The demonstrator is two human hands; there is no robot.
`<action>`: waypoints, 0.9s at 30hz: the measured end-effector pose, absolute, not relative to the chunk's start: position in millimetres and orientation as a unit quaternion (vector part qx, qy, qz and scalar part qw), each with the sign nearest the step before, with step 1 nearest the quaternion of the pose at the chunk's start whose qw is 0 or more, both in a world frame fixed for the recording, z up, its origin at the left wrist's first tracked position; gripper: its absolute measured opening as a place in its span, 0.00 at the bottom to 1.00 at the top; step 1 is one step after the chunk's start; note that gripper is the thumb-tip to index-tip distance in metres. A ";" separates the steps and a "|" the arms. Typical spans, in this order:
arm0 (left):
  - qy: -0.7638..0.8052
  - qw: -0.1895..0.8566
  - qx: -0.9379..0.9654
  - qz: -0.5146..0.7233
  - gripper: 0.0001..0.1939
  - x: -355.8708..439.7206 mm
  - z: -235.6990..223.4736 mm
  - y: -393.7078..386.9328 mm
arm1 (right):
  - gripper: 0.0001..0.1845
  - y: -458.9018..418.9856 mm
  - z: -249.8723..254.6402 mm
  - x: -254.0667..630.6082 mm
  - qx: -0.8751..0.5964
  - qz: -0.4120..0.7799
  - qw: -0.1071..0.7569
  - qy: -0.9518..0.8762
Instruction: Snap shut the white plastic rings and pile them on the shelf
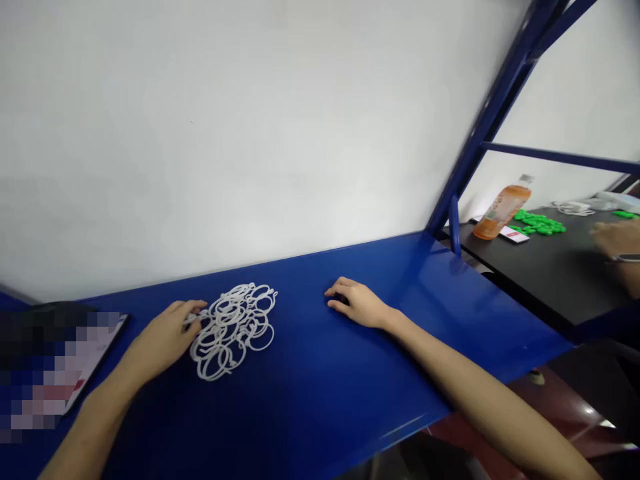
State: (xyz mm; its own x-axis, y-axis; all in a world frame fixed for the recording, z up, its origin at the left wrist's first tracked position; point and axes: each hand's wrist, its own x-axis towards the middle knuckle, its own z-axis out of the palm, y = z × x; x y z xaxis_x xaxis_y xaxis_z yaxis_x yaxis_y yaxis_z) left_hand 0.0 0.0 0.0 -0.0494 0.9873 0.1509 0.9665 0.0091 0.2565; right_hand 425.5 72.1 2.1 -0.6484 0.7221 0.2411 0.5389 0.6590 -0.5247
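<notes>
A pile of thin white rings with small end loops point(227, 320) lies on the blue table point(300, 387). My left hand point(167, 337) is at the pile's left edge, fingertips touching or just above the nearest rings. Its thumb and forefinger are apart, and white ring parts show between them; I see no ring lifted. To the right of the pile, my right hand point(360, 303) rests on the tabletop. Its fingers are loosely bent, the thumb stands apart from them, and nothing shows in the hand.
A pixelated flat device point(95, 360) lies at the left. A white wall point(250, 133) runs behind the table. Past a blue metal frame point(480, 140), a black table point(540, 267) bears an orange drink bottle point(505, 207), a phone point(514, 234), green pieces point(543, 223) and another person's blurred hand point(617, 240).
</notes>
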 end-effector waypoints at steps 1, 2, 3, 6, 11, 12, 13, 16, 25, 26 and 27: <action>0.710 0.033 0.687 0.154 0.21 -0.3 0.9 2.8 | 0.12 72.1 2.0 425.6 -0.359 0.209 0.220 -0.883; 0.713 0.029 0.681 0.163 0.21 0.6 1.7 4.1 | 0.12 72.0 1.9 425.7 -0.360 0.209 0.219 -0.883; 0.719 0.025 0.672 0.175 0.20 2.7 2.4 4.1 | 0.12 72.0 1.7 425.7 -0.359 0.208 0.219 -0.883; 0.729 0.014 0.648 0.220 0.19 12.7 5.3 -1.1 | 0.12 72.3 1.1 425.9 -0.353 0.206 0.222 -0.885; 0.734 0.012 0.622 0.271 0.17 24.5 13.4 -8.8 | 0.12 73.3 1.2 425.6 -0.356 0.215 0.222 -0.882; 0.736 0.017 0.621 0.270 0.17 24.9 14.4 -9.2 | 0.12 73.5 1.4 425.5 -0.357 0.217 0.222 -0.881; 0.737 0.021 0.620 0.268 0.17 24.7 15.0 -9.3 | 0.12 73.6 1.5 425.4 -0.358 0.218 0.223 -0.880; 0.745 0.017 0.614 0.259 0.20 23.4 15.2 -9.4 | 0.11 73.8 1.6 425.2 -0.362 0.219 0.225 -0.878; 0.717 -0.049 0.627 0.302 0.18 35.4 23.9 -18.6 | 0.11 73.7 2.9 425.0 -0.363 0.222 0.224 -0.877; 0.712 -0.059 0.626 0.313 0.18 36.8 26.1 -19.6 | 0.11 73.6 3.1 425.0 -0.363 0.223 0.223 -0.877; 0.708 -0.072 0.624 0.323 0.19 38.2 28.6 -20.5 | 0.11 73.6 3.1 425.2 -0.364 0.223 0.223 -0.876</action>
State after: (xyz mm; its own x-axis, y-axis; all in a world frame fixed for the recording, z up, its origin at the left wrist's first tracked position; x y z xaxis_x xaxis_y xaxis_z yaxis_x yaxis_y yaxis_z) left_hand 38.2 -20.5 28.6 -0.2110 0.8364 0.5059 0.9300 0.0123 0.3675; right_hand 425.2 73.6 3.1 -0.6359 0.7373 0.2282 0.5385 0.6356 -0.5532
